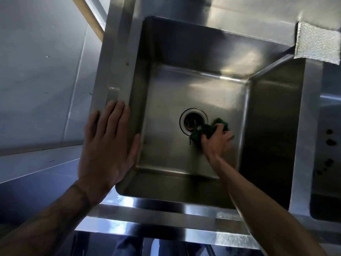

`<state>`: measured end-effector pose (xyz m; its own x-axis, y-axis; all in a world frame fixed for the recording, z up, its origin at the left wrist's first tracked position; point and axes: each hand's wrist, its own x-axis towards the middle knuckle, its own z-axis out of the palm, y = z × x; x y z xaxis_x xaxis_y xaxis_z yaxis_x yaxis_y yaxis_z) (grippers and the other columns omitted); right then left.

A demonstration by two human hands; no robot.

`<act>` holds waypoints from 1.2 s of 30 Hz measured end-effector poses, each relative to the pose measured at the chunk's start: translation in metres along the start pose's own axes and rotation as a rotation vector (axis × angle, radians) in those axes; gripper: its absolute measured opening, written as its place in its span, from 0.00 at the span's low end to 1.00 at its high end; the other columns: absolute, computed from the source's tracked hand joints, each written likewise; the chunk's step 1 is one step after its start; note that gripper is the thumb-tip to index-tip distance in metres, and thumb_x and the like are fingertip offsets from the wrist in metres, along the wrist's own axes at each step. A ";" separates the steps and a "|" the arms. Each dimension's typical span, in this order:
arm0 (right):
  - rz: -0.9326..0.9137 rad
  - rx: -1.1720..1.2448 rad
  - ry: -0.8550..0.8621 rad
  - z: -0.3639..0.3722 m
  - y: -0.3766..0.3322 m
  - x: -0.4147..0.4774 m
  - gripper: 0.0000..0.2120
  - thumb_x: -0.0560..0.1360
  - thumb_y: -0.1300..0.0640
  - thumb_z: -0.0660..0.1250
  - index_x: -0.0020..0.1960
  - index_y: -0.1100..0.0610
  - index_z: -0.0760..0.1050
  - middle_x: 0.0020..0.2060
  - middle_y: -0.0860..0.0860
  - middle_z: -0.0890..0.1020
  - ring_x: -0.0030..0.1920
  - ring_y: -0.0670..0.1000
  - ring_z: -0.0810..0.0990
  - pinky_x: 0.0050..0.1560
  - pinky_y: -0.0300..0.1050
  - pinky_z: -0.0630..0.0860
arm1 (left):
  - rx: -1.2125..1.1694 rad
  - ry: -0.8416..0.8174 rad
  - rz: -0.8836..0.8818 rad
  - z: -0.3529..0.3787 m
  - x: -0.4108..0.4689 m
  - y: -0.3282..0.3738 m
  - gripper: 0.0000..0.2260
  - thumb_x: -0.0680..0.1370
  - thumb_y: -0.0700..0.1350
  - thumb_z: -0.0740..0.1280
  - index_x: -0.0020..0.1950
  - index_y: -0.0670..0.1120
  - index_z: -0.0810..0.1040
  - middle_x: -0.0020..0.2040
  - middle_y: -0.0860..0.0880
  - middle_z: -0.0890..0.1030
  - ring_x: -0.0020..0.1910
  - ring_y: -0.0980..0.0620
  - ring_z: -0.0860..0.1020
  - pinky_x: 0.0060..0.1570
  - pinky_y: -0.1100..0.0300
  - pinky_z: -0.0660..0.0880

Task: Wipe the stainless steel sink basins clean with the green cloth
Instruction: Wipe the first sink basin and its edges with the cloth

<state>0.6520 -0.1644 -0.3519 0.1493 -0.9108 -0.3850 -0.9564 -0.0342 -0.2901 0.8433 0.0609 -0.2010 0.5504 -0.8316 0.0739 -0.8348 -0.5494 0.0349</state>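
So, a deep stainless steel sink basin (166, 100) is seen from pretty much straight above, and the green cloth (205, 130) is found down on its floor, bunched up just right of the round drain (193, 120), with one corner lying over the drain's metal ring. The cloth is gripped by the right hand (218, 140), fingers curled tight round the wad and pressed down onto the steel, forearm reaching in from the near right corner. The left hand (108, 143) is laid flat on the basin's left rim, fingers straight and held close together, nothing gripped, thumb hung over the inner edge. A second basin (325, 209) is partly caught at the right edge, split off by a steel divider, and a few dark spots (329, 141) can be made out on that divider's top. A grey textured pad (317, 45) is parked on the ledge at the far right corner. Up top left, a wooden handle (90, 20) is seen slanting behind the sink.
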 end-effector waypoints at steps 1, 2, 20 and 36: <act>-0.040 0.014 -0.022 0.006 -0.018 -0.004 0.25 0.70 0.52 0.74 0.63 0.54 0.69 0.64 0.63 0.68 0.60 0.65 0.72 0.62 0.53 0.72 | -0.032 0.008 -0.007 0.000 0.001 0.000 0.27 0.86 0.53 0.60 0.79 0.36 0.68 0.78 0.37 0.71 0.79 0.37 0.67 0.78 0.38 0.62; -0.082 0.028 -0.050 0.014 -0.037 -0.007 0.25 0.71 0.52 0.75 0.64 0.54 0.69 0.64 0.62 0.69 0.59 0.65 0.74 0.61 0.54 0.74 | -0.056 0.014 -0.014 -0.002 0.002 -0.001 0.26 0.86 0.52 0.61 0.78 0.37 0.70 0.78 0.38 0.72 0.79 0.38 0.68 0.77 0.39 0.63; -0.134 0.510 -0.196 0.039 -0.197 0.032 0.32 0.72 0.51 0.77 0.72 0.52 0.67 0.64 0.58 0.74 0.62 0.61 0.77 0.66 0.48 0.73 | -0.191 0.067 0.036 0.009 0.040 -0.038 0.20 0.83 0.48 0.65 0.72 0.38 0.76 0.76 0.38 0.73 0.75 0.37 0.70 0.74 0.41 0.65; 0.062 1.294 -0.311 0.026 -0.270 -0.009 0.34 0.71 0.31 0.67 0.71 0.47 0.74 0.69 0.49 0.77 0.69 0.51 0.76 0.72 0.56 0.72 | -0.207 0.071 0.037 0.009 0.040 -0.038 0.20 0.83 0.47 0.67 0.72 0.38 0.76 0.75 0.38 0.74 0.74 0.37 0.72 0.74 0.40 0.67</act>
<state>0.9153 -0.1362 -0.2928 0.3304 -0.7595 -0.5604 -0.0637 0.5745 -0.8161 0.8973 0.0477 -0.2084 0.5236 -0.8389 0.1487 -0.8429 -0.4846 0.2339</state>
